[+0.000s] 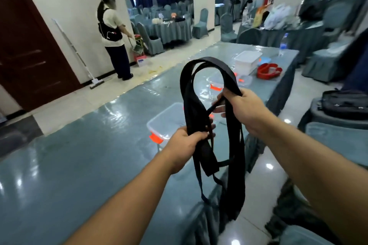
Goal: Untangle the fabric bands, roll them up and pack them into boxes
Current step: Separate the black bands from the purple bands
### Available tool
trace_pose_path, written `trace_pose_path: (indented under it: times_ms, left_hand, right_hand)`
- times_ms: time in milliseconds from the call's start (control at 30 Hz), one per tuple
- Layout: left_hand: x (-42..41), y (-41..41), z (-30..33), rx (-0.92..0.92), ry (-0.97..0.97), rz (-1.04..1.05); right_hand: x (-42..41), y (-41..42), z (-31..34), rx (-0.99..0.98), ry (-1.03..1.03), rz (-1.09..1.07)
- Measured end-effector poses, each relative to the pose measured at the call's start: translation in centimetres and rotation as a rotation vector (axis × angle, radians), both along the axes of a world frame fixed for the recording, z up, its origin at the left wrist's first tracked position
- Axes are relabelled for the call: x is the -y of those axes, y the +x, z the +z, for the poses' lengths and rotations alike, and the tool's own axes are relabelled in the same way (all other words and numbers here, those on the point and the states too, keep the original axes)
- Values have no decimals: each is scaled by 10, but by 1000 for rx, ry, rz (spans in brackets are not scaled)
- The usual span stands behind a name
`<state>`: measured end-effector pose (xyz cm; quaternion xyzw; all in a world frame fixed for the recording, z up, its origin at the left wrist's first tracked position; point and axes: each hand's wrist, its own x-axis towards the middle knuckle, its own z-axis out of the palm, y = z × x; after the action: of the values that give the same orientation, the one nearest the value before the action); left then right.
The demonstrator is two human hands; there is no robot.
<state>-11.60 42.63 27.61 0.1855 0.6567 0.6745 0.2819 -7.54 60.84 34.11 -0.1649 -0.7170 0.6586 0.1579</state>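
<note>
Up above the table [79,165], both hands clutch tangled black bands [199,117]: left hand [185,145] at seven o'clock, right hand [245,109] at two, fingers curled tight.

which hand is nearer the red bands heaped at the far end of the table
Right. The right hand grips the black bands higher up and farther along the table, toward the red bands. The left hand holds them lower, nearer the person.
</note>
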Motion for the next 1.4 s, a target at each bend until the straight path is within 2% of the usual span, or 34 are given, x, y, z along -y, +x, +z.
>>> trace_pose_path:
  times_ms: [200,333,400,567,667,800,933,1000,1100,1200,1267,1333,1400]
  left_hand:
    - [-53,-23,-7,62,23,-109]
    - [-98,-38,-4,84,60,-211]
    - [-124,-47,0,45,56,-249]
    - [-182,-83,13,43,44,-82]
    - [-208,-107,18,-5,28,-101]
    - [-242,-134,31,1,97,-87]
    - [-279,-163,42,-154,78,-69]
    - [-301,-173,47,-259,38,-90]
    - [-333,-179,47,-428,-99,-131]
    - [-372,-182,39,-489,-128,-228]
    - [-400,-182,32,-475,-133,-314]
    - [-426,-182,24,-411,-159,-364]
    - [-451,-183,12,-389,-225,-393]
  right_hand:
    - [-44,-3,-2,-40,-31,-139]
    - [-76,-22,-4,-24,178,-211]
    - [-88,-35,-1,-23,205,-206]
    - [-125,-65,13,-29,222,-257]
    - [-153,-71,23,-13,333,-310]
    - [-198,-67,35,47,465,-351]
    - [-245,-66,46,118,644,-375]
    - [-270,-67,52,96,597,-381]
    - [-312,-71,56,-22,405,-389]
    - [-352,-80,63,-92,300,-403]
    - [-380,-86,70,-95,304,-391]
    - [-408,-89,78,-51,411,-361]
    - [-435,-89,85,31,635,-331]
